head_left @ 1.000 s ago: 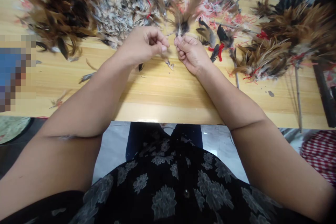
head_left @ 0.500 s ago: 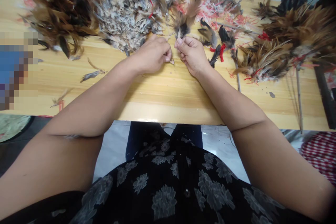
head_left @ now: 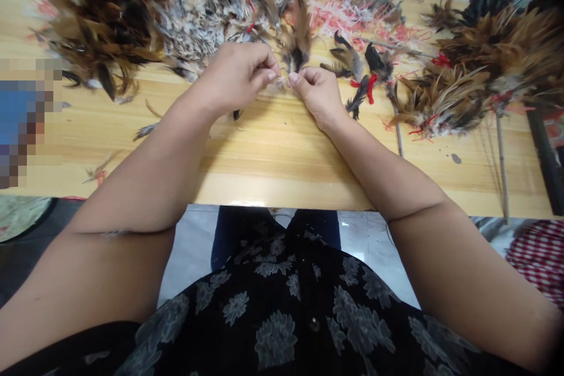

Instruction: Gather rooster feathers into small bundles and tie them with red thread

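Note:
A small brown and black feather tuft (head_left: 297,41) stands upright above my right hand (head_left: 317,97), whose thumb and fingers pinch its base. My left hand (head_left: 235,77) sits just beside it, with its fingertips closed on a thin pale quill end (head_left: 281,79) at the tuft's base. The two hands nearly touch there. Behind my left hand lies a large heap of speckled grey-brown feathers (head_left: 198,29), and a brown feather heap (head_left: 103,17) lies further left.
Large brown and black feather bunches (head_left: 497,53) with red thread lie on the right of the wooden table (head_left: 282,170). Pink-red fibre scraps (head_left: 339,14) lie at the back, and a thin stick (head_left: 501,164) reaches the front edge. Below the edge are tiled floor and red checked cloth (head_left: 540,261).
The feather tuft has swung from leaning right to nearly upright. My left hand has moved slightly left and up, its fingertips now pinching at the tuft's base.

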`<state>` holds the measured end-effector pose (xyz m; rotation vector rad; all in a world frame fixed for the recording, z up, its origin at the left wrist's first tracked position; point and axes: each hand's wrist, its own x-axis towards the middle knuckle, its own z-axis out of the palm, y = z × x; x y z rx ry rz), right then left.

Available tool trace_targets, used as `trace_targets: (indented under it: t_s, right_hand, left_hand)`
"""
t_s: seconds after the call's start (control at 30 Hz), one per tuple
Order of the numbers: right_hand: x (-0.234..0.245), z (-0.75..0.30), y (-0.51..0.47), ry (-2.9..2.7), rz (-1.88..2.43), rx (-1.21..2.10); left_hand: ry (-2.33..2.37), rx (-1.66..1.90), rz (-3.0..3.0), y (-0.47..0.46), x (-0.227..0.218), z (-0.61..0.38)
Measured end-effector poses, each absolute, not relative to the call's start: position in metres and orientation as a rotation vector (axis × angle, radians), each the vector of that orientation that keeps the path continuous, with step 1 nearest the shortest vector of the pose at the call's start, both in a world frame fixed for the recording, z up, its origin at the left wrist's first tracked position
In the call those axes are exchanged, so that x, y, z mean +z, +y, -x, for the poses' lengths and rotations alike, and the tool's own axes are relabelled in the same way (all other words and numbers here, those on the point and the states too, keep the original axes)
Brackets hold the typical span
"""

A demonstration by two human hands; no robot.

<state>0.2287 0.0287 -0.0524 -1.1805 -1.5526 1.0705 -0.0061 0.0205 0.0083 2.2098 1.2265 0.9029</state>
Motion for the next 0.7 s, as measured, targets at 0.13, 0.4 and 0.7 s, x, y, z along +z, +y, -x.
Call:
trace_targets:
  t_s: [0.13,0.4,0.7]
  right_hand:
    - [-0.054,-0.230,0.031,-1.549,1.199,1.039]
    - [-0.046,-0.229,0.027,-1.610,1.235,1.061]
    - [-0.053,-0.230,0.032,-1.779,1.208,1.030]
  left_hand:
    - [1.261,0.853,-2.177,0.018,0.013,0.007]
    - [1.185,0.818,-2.283,0.020,0.010,0.006]
    - [1.194,1.106,-1.910,0.007,0.013,-0.011]
